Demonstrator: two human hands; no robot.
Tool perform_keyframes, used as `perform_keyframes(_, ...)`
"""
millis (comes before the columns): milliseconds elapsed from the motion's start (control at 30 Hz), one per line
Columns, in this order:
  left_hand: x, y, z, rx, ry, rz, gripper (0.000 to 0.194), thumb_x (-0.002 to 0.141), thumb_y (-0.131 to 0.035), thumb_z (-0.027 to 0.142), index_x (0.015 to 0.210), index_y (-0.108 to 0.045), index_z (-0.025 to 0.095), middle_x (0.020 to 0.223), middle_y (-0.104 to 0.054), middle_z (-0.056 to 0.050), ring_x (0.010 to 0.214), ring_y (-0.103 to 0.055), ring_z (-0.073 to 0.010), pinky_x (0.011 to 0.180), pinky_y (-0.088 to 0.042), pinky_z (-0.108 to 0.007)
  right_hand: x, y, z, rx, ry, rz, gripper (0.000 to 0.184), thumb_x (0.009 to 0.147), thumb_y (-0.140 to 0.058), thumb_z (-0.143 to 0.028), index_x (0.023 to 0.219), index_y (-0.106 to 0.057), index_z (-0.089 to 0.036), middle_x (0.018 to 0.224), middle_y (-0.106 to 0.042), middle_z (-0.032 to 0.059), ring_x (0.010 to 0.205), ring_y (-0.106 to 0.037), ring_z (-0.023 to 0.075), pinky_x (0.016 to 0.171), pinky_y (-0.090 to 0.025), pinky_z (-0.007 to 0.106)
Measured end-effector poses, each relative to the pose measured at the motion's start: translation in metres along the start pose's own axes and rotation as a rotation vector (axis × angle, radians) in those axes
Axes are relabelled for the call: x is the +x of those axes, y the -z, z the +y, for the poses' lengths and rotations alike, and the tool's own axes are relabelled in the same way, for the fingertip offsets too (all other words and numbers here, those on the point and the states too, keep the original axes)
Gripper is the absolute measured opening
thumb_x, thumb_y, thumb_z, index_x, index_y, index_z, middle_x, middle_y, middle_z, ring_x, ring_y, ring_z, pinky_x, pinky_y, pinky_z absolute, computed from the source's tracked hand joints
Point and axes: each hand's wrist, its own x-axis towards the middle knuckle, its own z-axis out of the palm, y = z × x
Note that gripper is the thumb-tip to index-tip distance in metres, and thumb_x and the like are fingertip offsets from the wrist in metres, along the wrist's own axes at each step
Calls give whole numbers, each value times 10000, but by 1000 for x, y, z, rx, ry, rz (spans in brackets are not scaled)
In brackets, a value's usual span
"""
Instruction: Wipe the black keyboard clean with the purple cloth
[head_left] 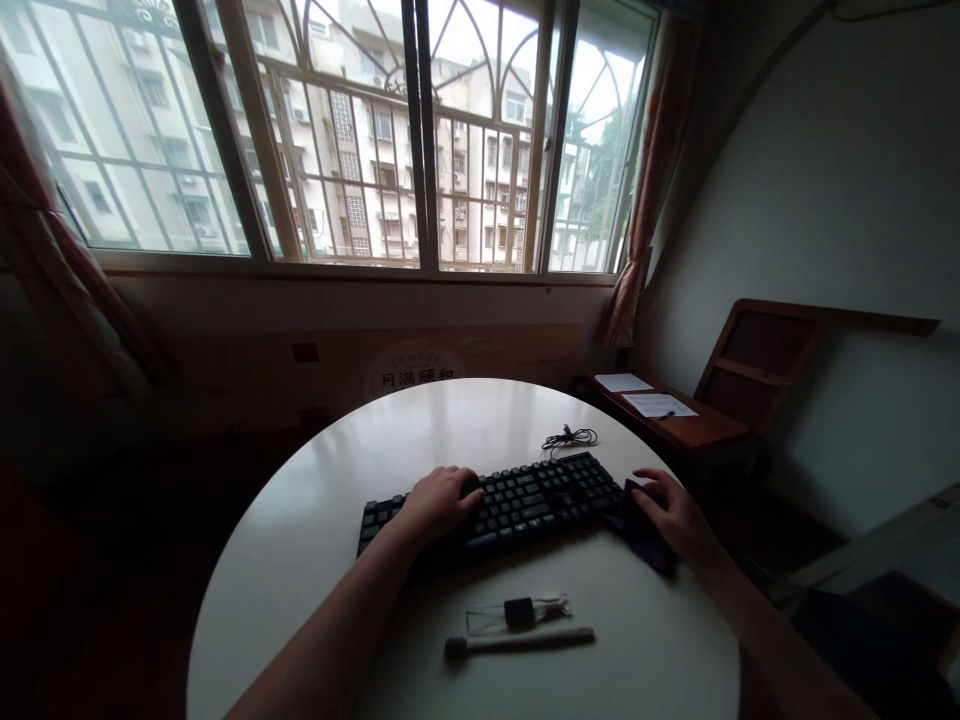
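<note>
A black keyboard (525,505) lies slightly slanted across the white round table. My left hand (442,502) rests over its left part, fingers curled at the far edge and thumb bent toward them; the keys beneath are hidden. At the right end of the keyboard, my right hand (671,512) pinches a dark purple cloth (649,535) between thumb and fingers, and the cloth hangs down to the tabletop. Nearer to me lie a wire keycap puller with a black middle (519,612) and a toothbrush-like brush (525,641) with dark bristles.
Behind the keyboard lies a coiled black cable (570,438). The round table (300,560) has a curved edge on all visible sides. A wooden chair (720,425) with paper sheets (658,405) on it stands at the right, below a barred window with curtains.
</note>
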Motion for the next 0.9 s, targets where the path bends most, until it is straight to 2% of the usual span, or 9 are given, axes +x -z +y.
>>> perform_keyframes(100,0,0,1,4,0,-3,438,891,-449,534,1172,-636,254,1165,-674,-73,1086,-591,-269,872,-465,-370,13,-4,-7,-67,61,31,368,807,-602,-438,1094,-603,-208,929,-658,56,837,-637,228,745,-505,337)
perform_keyframes(233,-1,3,3,0,11,-13,429,887,-456,525,1160,-643,251,1160,-676,-78,1096,-588,-273,866,-466,-361,36,-13,-12,-124,90,38,326,758,-623,-391,1032,-635,-214,905,-645,40,763,-603,204,713,-489,327)
perform_keyframes(433,-2,5,4,-11,16,-19,422,886,-461,525,1160,-644,260,1163,-676,-73,1098,-589,-271,883,-461,-358,41,-18,6,-82,36,10,382,739,-650,-393,1069,-646,-201,821,-587,15,761,-596,200,709,-486,321)
perform_keyframes(533,-2,6,6,-8,16,-28,422,884,-467,520,1164,-644,258,1161,-676,-76,1100,-588,-273,888,-462,-359,37,-11,12,-37,-44,-57,489,745,-658,-400,1194,-614,-211,846,-570,10,781,-600,195,726,-491,318)
perform_keyframes(667,-3,7,7,-1,28,-31,435,882,-471,517,1177,-642,247,1158,-675,-85,1103,-586,-281,886,-467,-366,35,-4,5,21,-134,-187,585,771,-612,-341,1340,-526,-237,905,-587,19,800,-609,189,741,-497,312)
perform_keyframes(900,-4,8,7,-8,23,-22,428,882,-463,519,1164,-646,255,1166,-673,-78,1101,-588,-275,887,-472,-362,37,-2,-3,20,-140,-330,674,767,-579,-270,1427,-445,-241,940,-595,26,825,-620,188,797,-492,322)
